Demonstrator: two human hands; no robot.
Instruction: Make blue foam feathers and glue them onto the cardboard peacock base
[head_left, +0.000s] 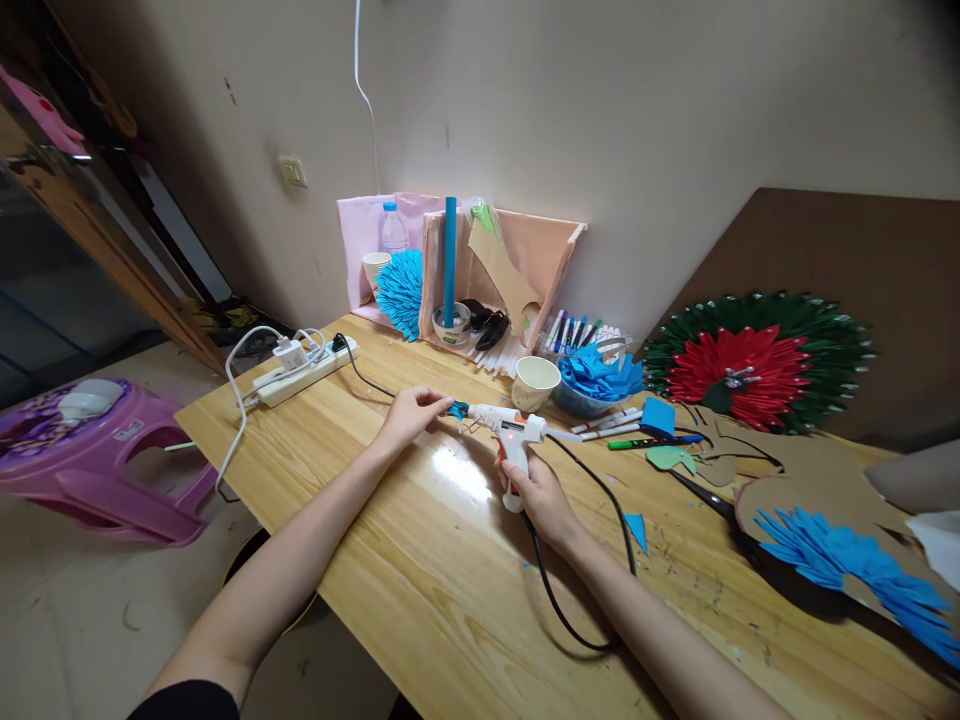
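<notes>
My right hand [541, 492] is wrapped round the handle of a white hot glue gun [510, 430], which has a small red light lit on its side. The gun's nozzle points left, at a small blue paper piece [457, 409]. Pinched between thumb and fingertips, that piece is in my left hand [414, 412]. Nozzle and paper are very close; whether they touch I cannot tell. A glue stick [564, 435] pokes from the back of the gun. Its black cord [559, 600] loops over the table by my right wrist.
Behind the gun stand a paper cup [536, 382] and a bowl of blue paper pieces [600, 378]. A power strip [306, 372] lies at the left. Pens [652, 441], scissors [709, 497] and cardboard with blue paper petals [855, 570] lie at the right. Pink boxes [559, 235] line the wall.
</notes>
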